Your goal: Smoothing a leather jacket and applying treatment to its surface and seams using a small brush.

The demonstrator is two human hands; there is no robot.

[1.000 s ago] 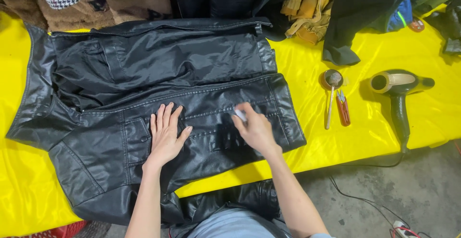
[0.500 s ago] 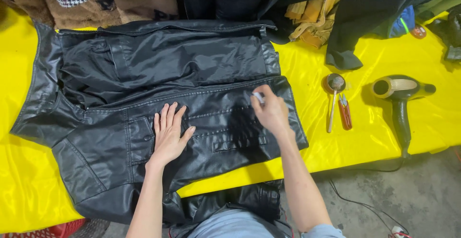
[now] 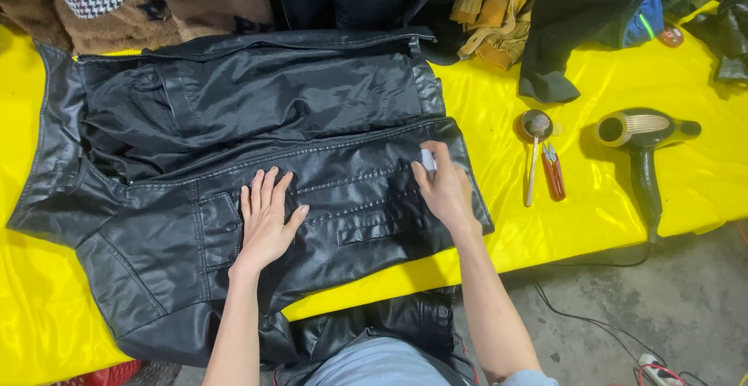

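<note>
Two hands work the black leather jacket [image 3: 257,121]: left hand [image 3: 266,218] lies flat, fingers spread, holding nothing. Right hand [image 3: 444,187] pinches a small white piece [image 3: 428,158], perhaps chalk; keep the panel taut while stroking.

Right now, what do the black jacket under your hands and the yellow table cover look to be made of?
The black jacket looks like leather or faux leather, I can't tell which: a semi-gloss surface with soft creases and stitched seams. The left hand lies flat on it; the right hand presses a small pale object to it. The yellow table cover looks like satin or coated fabric, with bright sheen and fine wrinkles.
</note>
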